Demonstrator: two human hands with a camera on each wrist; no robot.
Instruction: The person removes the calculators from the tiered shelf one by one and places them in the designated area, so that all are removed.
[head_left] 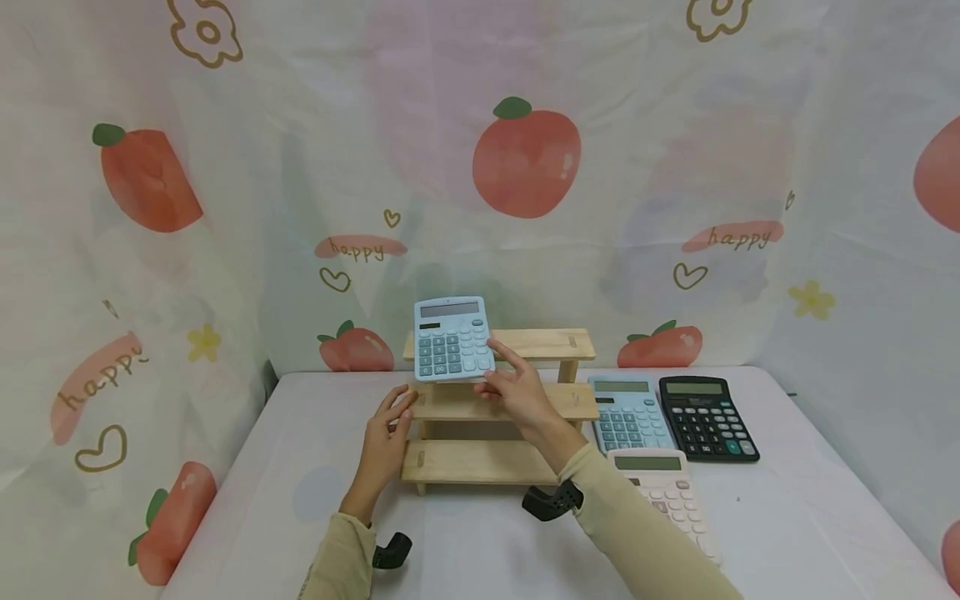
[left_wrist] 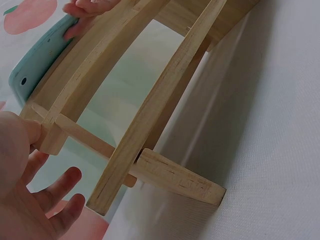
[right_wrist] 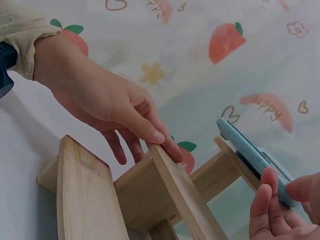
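Observation:
A light blue calculator [head_left: 442, 350], its keys and display facing me, is at the top tier of a three-tier wooden stand [head_left: 480, 462]. My right hand [head_left: 528, 408] holds its lower right corner, thumb on the front edge; the right wrist view shows the calculator [right_wrist: 250, 150] edge-on, tilted, with my right-hand fingers [right_wrist: 270, 207] behind it. At the left end of the middle tier, my left hand [head_left: 385, 442] pinches the board between thumb and index finger, as the right wrist view shows. The other left fingers [left_wrist: 60, 190] hang loosely beside the stand.
Right of the stand lie a second blue calculator [head_left: 630, 417], a black calculator [head_left: 708, 421] and a pale pink calculator [head_left: 667, 492], partly hidden by my right sleeve [head_left: 637, 533]. A fruit-printed cloth [head_left: 450, 167] hangs behind the white table [head_left: 795, 517].

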